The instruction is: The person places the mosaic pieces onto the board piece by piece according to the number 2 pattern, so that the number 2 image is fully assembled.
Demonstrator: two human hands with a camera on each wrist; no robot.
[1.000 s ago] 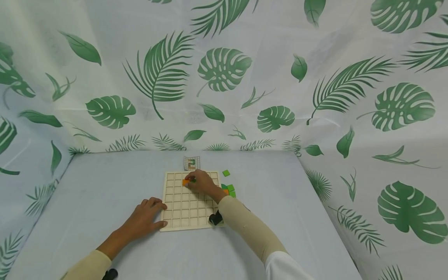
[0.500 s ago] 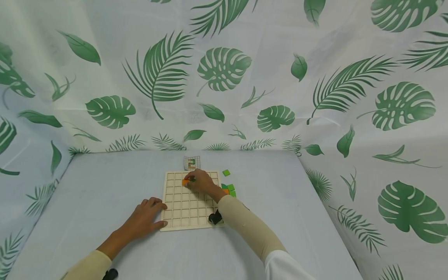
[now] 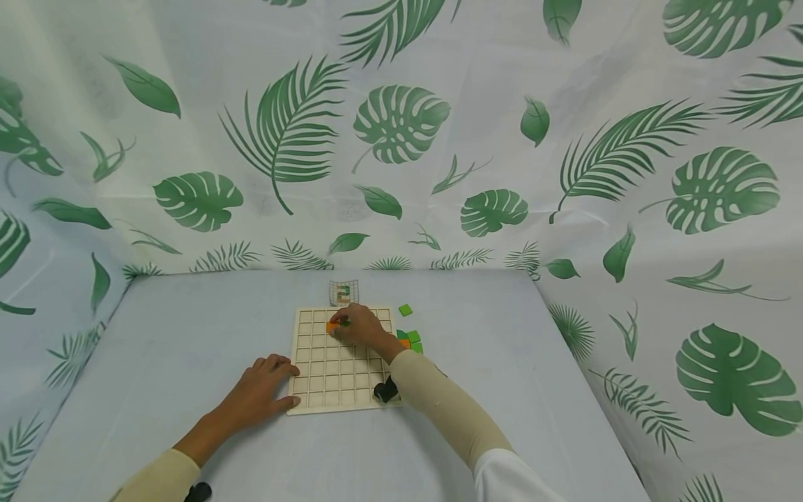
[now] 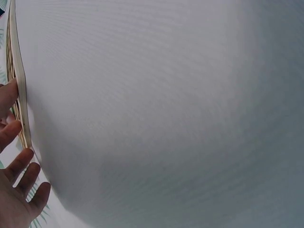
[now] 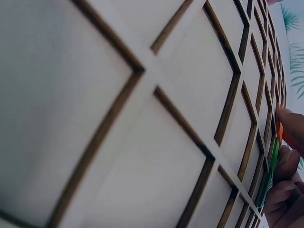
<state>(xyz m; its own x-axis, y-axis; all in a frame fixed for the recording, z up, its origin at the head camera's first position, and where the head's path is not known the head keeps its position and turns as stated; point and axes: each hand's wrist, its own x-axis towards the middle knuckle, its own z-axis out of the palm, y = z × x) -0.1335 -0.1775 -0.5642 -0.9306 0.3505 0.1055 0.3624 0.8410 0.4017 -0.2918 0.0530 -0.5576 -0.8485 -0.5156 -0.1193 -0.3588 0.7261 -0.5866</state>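
A square wooden grid board [image 3: 332, 380] lies on the table. My left hand [image 3: 260, 390] rests at its left edge with the fingers loosely spread; in the left wrist view, fingertips touch the board's side [image 4: 22, 90]. Over the upper part of the grid, my right hand [image 3: 362, 328] pinches a small orange tile [image 3: 332, 327] in a cell near the top. A green tile [image 5: 274, 156] sits right beside the orange one in the right wrist view, partly behind the fingers. The right hand and forearm hide part of the board's right side.
Beyond the board lies a small pattern card [image 3: 343, 293] with a gridded, coloured design. A lone green tile [image 3: 406, 309] lies off the board's upper right corner. Several green and orange tiles [image 3: 413, 337] are grouped at the right edge, partly behind the right forearm. A leaf-print sheet [image 3: 401, 209] stands behind.
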